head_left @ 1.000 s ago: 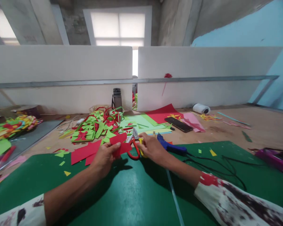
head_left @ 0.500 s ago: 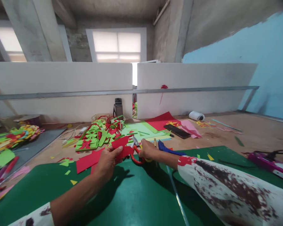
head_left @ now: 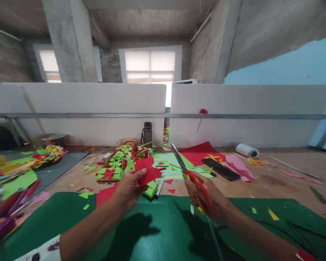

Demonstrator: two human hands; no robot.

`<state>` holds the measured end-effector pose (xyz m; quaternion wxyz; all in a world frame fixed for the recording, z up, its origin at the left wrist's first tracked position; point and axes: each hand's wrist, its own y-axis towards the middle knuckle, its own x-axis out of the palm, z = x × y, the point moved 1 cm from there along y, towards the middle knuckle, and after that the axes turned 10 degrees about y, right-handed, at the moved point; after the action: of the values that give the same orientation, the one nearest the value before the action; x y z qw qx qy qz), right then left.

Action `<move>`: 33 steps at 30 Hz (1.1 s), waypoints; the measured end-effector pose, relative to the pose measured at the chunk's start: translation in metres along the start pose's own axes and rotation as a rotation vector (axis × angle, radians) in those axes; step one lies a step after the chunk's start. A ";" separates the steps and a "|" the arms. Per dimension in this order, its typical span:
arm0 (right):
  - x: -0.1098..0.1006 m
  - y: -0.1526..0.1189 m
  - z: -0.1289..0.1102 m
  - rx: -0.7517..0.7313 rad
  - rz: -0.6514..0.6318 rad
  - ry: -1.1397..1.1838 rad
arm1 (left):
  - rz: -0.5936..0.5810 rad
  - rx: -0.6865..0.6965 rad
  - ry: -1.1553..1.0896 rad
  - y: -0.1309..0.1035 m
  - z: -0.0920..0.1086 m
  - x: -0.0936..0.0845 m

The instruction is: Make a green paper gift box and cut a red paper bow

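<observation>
My left hand (head_left: 129,190) pinches a cut piece of red paper (head_left: 149,172) between thumb and fingers, held above the green mat (head_left: 154,239). In my right hand (head_left: 218,195) is a pair of scissors (head_left: 180,160) with red handles, raised with the blades pointing up and away; they look closed together. The scissors and the paper are apart. Under my left forearm lies another red sheet (head_left: 103,195), partly covered. A marker (head_left: 160,187) rests between my hands, beside stacked green paper pieces (head_left: 151,189).
A heap of green and red paper cut-outs (head_left: 116,165) lies beyond my left hand, with a dark bottle (head_left: 147,134) behind it. Toward the right are a phone (head_left: 221,169), a large red sheet (head_left: 199,156), pink paper (head_left: 240,167) and a white roll (head_left: 247,150). A white partition (head_left: 97,98) stands behind.
My right hand has lifted the scissors off the table and drawn them back to the right. My left hand still holds the red paper. The view has shifted left and up.
</observation>
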<state>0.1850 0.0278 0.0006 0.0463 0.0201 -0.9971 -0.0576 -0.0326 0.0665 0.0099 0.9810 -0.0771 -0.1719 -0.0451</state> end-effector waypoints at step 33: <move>-0.048 -0.035 0.043 0.116 -0.327 0.006 | -0.192 -0.083 0.148 -0.010 0.029 0.032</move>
<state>0.2298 0.0000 -0.0504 0.0380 0.1850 -0.9820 -0.0066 -0.0137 0.0600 0.0495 0.9782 -0.0972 -0.1035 -0.1514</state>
